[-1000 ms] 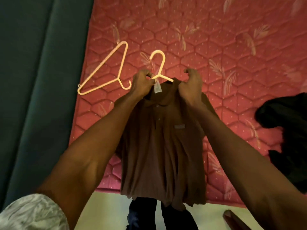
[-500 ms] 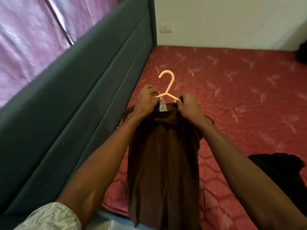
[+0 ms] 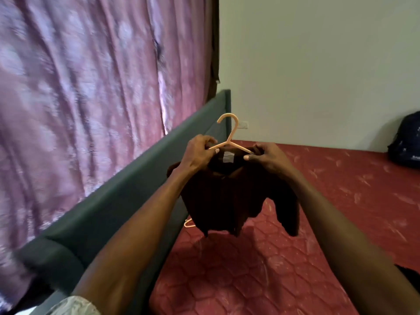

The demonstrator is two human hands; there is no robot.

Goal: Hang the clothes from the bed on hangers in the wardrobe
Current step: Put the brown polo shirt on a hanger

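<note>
A dark brown shirt (image 3: 229, 196) hangs on a pale orange plastic hanger (image 3: 230, 133), held up in the air over the red mattress (image 3: 261, 269). My left hand (image 3: 200, 153) grips the hanger's left arm and the shirt's shoulder. My right hand (image 3: 267, 156) pinches the right arm of the hanger with the collar. The hook points up. A white label shows inside the collar. A second hanger (image 3: 188, 223) lies on the mattress, mostly hidden behind the shirt.
A grey-green padded headboard (image 3: 127, 201) runs along the left of the bed, with a pink curtain (image 3: 91, 98) behind it. A dark backpack (image 3: 406, 139) sits at the far right on the bed. Dark clothing (image 3: 411, 276) shows at the right edge.
My view has tilted upward from the mattress to the wall and curtain. Both hands have lifted the shirt on its hanger higher, and the shirt's hem now swings free above the mattress.
</note>
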